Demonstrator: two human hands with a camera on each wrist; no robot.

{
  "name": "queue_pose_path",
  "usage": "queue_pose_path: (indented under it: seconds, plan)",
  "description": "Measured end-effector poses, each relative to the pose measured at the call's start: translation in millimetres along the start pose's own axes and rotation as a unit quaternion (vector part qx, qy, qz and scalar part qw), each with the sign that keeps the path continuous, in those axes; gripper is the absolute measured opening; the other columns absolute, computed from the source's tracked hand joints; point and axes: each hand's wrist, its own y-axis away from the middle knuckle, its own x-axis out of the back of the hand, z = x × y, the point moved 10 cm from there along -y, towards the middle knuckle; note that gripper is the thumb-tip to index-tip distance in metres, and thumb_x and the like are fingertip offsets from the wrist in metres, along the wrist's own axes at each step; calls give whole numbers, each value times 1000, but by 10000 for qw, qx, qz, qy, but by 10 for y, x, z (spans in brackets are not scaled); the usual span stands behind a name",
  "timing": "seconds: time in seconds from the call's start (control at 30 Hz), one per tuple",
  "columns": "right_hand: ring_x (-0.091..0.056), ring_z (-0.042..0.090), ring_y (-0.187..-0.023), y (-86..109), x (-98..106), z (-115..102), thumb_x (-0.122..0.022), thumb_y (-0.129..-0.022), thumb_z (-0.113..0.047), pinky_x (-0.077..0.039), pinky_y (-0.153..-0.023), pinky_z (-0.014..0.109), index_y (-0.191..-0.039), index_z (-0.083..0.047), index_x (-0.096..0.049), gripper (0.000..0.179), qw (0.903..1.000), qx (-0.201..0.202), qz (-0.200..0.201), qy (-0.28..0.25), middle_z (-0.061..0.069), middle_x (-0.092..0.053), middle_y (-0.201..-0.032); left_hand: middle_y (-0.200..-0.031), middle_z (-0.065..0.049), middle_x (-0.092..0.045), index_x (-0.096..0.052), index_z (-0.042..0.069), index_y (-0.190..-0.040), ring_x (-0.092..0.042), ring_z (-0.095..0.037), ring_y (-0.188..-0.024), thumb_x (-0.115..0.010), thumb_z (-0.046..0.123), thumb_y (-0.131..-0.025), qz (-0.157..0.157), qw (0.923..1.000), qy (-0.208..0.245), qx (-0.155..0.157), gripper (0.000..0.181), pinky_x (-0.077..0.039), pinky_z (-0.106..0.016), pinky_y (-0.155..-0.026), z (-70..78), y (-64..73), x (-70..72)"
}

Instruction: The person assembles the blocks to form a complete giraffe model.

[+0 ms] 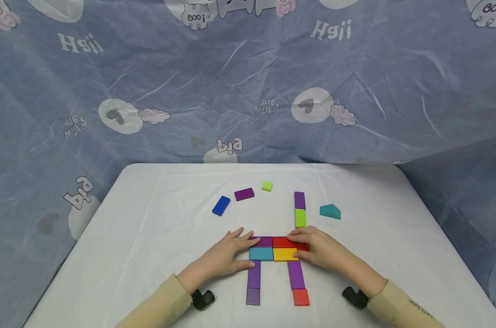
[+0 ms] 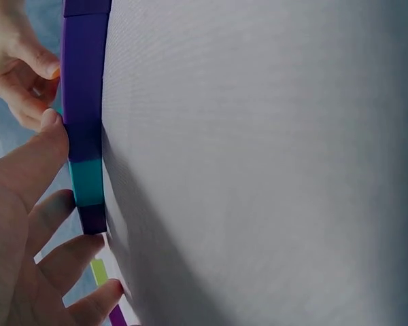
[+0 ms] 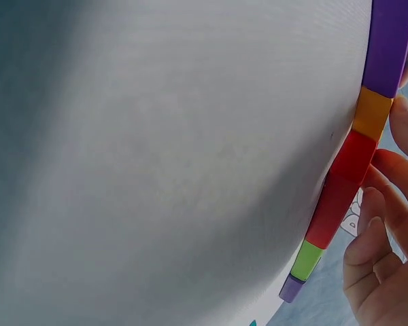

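Observation:
Flat coloured blocks lie joined in a figure on the white table. My left hand [image 1: 227,255] reaches in from the left with spread fingers. Its fingertips touch the dark purple block [image 1: 263,242], beside the teal block [image 1: 261,254], and its thumb lies at the upper purple leg block [image 1: 254,273]. From the right, my right hand [image 1: 323,248] rests its fingertips on the red block [image 1: 281,242] and its thumb at the yellow block [image 1: 285,254]. A second red block [image 3: 334,209] is partly covered by that hand in the head view. Above it run a green block [image 1: 300,217] and a purple block [image 1: 299,200].
Loose blocks lie farther back: blue [image 1: 221,206], purple [image 1: 244,194], small green [image 1: 267,186] and a teal trapezoid [image 1: 330,212]. The figure's right leg has a purple block [image 1: 296,274] and a red end block [image 1: 301,297]. A patterned cloth [image 1: 231,82] hangs behind the table.

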Motion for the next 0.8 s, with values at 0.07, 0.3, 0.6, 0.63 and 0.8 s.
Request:
queue_pose_path:
  seconds: [0.07, 0.3, 0.6, 0.63, 0.8]
  plan:
    - [-60, 27, -115, 2, 0, -5, -77, -85, -21, -54, -96, 45, -123, -9, -70, 42, 10000, 16, 1, -16, 5, -67, -123, -155, -2, -43, -48, 25, -147, -27, -33, -149, -67, 47, -91, 17, 10000, 6, -23, 63, -24, -59, -118, -2, 1, -2]
    - [-60, 27, -116, 7, -3, -8, -77, -85, -21, -53, -96, 45, -123, -9, -70, 41, 10000, 11, 11, -5, 5, -67, -124, -154, -3, -44, -50, 24, -146, -29, -34, -149, -68, 48, -90, 66, 10000, 19, -45, 63, -24, -60, -118, 7, 14, -3]
    - [-59, 25, -118, 14, 56, 67, -78, -84, -26, -54, -96, 43, -125, -12, -69, 44, 9995, -238, 186, -85, 1, -66, -126, -153, -4, -46, -51, 22, -145, -30, -35, -148, -68, 48, -89, 164, 9998, -6, -86, 63, -25, -63, -116, 31, 14, -1]
    - [-59, 24, -118, 15, 66, 82, -79, -83, -26, -54, -96, 43, -125, -13, -69, 45, 9993, -272, 213, -109, 1, -66, -126, -152, -4, -46, -51, 23, -145, -30, -34, -148, -68, 48, -89, 164, 9998, -15, -81, 64, -25, -63, -116, 32, 15, -2]
    - [-59, 25, -118, 4, 77, 66, -78, -85, -26, -54, -95, 44, -127, -13, -68, 45, 9995, -160, 119, -227, 2, -66, -127, -152, -5, -47, -51, 23, -145, -31, -34, -148, -68, 48, -89, 151, 9999, -34, -46, 64, -25, -63, -116, 25, 18, -5]
